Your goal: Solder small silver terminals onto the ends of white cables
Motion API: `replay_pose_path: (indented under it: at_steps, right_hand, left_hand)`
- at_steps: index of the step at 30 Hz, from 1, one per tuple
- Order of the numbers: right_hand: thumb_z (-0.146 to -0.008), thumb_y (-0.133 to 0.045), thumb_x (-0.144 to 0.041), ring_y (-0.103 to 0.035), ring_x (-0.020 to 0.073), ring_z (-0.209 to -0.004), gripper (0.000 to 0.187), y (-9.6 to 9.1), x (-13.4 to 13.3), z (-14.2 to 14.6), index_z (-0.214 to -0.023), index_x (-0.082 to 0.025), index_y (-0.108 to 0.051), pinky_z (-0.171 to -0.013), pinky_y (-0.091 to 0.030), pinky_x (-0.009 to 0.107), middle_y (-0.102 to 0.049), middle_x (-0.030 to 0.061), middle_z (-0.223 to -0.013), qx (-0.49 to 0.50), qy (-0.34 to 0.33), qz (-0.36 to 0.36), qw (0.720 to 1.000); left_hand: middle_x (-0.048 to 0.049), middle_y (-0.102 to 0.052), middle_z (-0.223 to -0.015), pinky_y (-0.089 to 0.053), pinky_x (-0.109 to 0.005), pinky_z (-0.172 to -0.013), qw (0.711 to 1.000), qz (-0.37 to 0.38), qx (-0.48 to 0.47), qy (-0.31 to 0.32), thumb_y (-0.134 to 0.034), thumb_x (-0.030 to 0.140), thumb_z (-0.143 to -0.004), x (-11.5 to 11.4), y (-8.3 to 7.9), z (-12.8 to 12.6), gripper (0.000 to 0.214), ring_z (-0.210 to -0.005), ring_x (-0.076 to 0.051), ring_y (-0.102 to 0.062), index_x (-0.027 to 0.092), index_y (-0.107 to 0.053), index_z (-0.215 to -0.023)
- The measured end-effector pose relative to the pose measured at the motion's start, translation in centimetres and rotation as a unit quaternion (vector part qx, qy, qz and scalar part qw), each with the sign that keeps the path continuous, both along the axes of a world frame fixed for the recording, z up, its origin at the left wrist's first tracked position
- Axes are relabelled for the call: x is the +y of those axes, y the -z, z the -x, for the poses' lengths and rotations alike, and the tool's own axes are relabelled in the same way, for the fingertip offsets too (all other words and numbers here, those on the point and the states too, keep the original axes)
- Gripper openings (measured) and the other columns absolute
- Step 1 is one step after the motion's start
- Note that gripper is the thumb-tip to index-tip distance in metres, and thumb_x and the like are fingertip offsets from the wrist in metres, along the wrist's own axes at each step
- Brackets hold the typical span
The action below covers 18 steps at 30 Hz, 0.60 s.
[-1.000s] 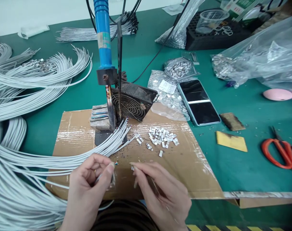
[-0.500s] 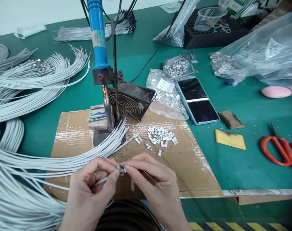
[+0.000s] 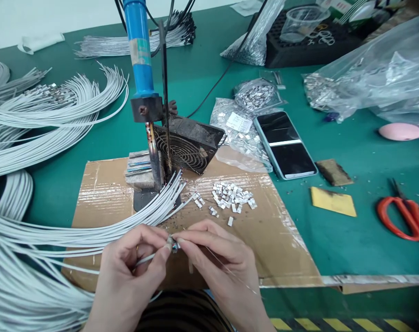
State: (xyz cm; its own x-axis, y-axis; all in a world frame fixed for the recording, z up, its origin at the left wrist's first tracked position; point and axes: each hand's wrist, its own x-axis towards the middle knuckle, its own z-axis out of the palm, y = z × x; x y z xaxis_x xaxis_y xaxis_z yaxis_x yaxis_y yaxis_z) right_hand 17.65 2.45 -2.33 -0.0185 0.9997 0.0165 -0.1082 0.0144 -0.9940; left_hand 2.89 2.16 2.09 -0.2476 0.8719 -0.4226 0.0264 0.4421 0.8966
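Now my left hand (image 3: 135,267), fingers pinching a white cable (image 3: 145,260), has met my right hand (image 3: 220,263), fingers narrowed on a small part (image 3: 176,246), apparently joining both.

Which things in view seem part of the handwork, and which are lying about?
Likely in use:
white cable, held by left hand
thin wire, held by right hand
small metal pieces
blue-handled iron

Probably lying about:
phone
red-handled scissors
clear cup
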Motion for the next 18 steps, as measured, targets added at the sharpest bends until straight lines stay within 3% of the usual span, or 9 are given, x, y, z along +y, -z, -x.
replay_pose_path:
  at_steps: [3,7,10,13,15,18]
  right_hand:
    - [-0.095,-0.074,-0.016,-0.058,0.0096,-0.058,0.023,0.3,-0.2,0.0,-0.101,-0.032,-0.089,-0.049,-0.046,0.019,-0.072,0.0003,-0.081,-0.038,0.006,-0.019,0.999]
    - [-0.111,-0.049,-0.029,-0.062,0.0130,-0.066,0.032,1.1,-0.8,-0.2,-0.122,-0.029,-0.080,-0.058,-0.054,0.023,-0.070,0.0037,-0.094,-0.073,0.011,-0.011,0.997]
    - [-0.113,-0.041,-0.029,-0.063,0.0153,-0.071,0.032,1.8,-1.1,-0.4,-0.131,-0.027,-0.068,-0.063,-0.055,0.025,-0.070,0.0034,-0.096,-0.079,0.036,0.006,0.996]
    - [-0.111,-0.045,-0.028,-0.057,0.0155,-0.070,0.019,1.9,-1.1,-0.5,-0.105,-0.027,-0.063,-0.062,-0.048,0.026,-0.064,-0.0003,-0.086,-0.109,0.052,0.006,0.993]
    - [-0.111,-0.043,-0.028,-0.050,0.0159,-0.067,0.028,1.5,-0.7,-0.5,-0.086,-0.025,-0.054,-0.061,-0.042,0.028,-0.054,-0.0017,-0.078,-0.120,0.055,0.014,0.991]
    - [-0.111,-0.042,-0.027,-0.047,0.0163,-0.068,0.034,0.6,0.0,-0.3,-0.077,-0.024,-0.046,-0.063,-0.041,0.029,-0.049,-0.0016,-0.076,-0.121,0.047,0.010,0.991]
  left_hand:
    - [-0.0010,-0.074,-0.076,-0.039,-0.013,-0.049,1.000,0.000,-0.006,0.007,-0.086,0.016,-0.066,0.2,0.0,0.0,0.015,-0.053,-0.005,-0.052,0.016,-0.072,-0.060]
    - [-0.0006,-0.074,-0.077,-0.042,-0.013,-0.051,1.000,-0.011,-0.009,0.006,-0.086,0.016,-0.069,0.6,0.1,0.1,0.015,-0.050,-0.004,-0.046,0.016,-0.073,-0.061]
    - [-0.0009,-0.074,-0.079,-0.043,-0.014,-0.052,1.000,-0.021,-0.005,-0.006,-0.085,0.014,-0.068,1.0,0.6,0.3,0.014,-0.053,-0.005,-0.051,0.016,-0.073,-0.061]
    - [-0.0017,-0.074,-0.079,-0.044,-0.014,-0.055,0.999,-0.039,-0.004,-0.013,-0.085,0.012,-0.069,1.5,1.2,0.7,0.012,-0.061,-0.008,-0.058,0.017,-0.075,-0.063]
    - [-0.0021,-0.074,-0.079,-0.042,-0.015,-0.053,0.999,-0.047,-0.010,-0.013,-0.084,0.012,-0.070,1.7,1.5,1.0,0.013,-0.061,-0.009,-0.057,0.017,-0.074,-0.065]
    - [-0.0014,-0.075,-0.079,-0.037,-0.015,-0.048,0.999,-0.048,-0.020,-0.016,-0.085,0.011,-0.070,2.1,1.7,1.3,0.014,-0.056,-0.007,-0.050,0.017,-0.074,-0.065]
